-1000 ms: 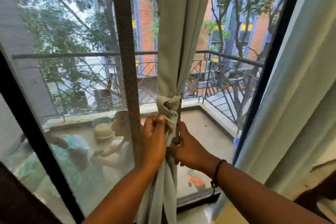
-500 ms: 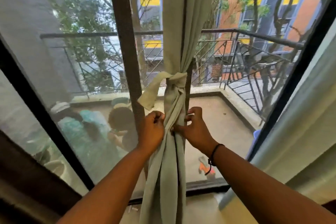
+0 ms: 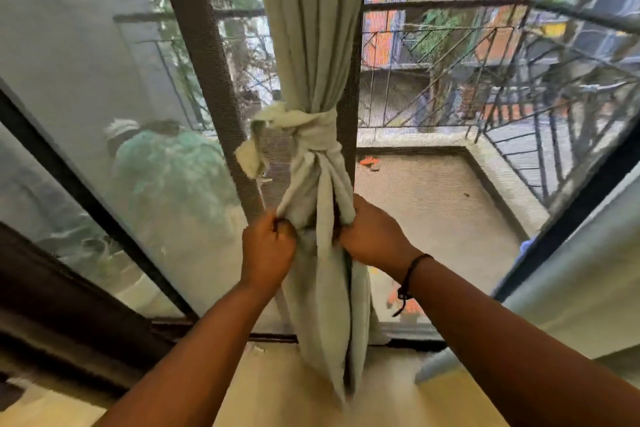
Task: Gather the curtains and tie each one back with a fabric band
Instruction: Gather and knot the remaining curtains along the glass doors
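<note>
A pale green curtain hangs gathered in the middle of the window. A fabric band of the same cloth is knotted round it, with a loose end sticking out to the left. Below the knot, my left hand pinches a fold at the curtain's left edge. My right hand grips the folds at its right edge. A second pale curtain hangs at the far right, loose as far as it shows.
A dark window frame post stands just left of the curtain. Behind the glass are a balcony floor and a metal railing. A dark sill runs at the lower left. Yellowish floor lies below.
Both hands have slid down from just under the knot to lower folds of the curtain. The camera has tilted down, so the knot sits higher above the hands.
</note>
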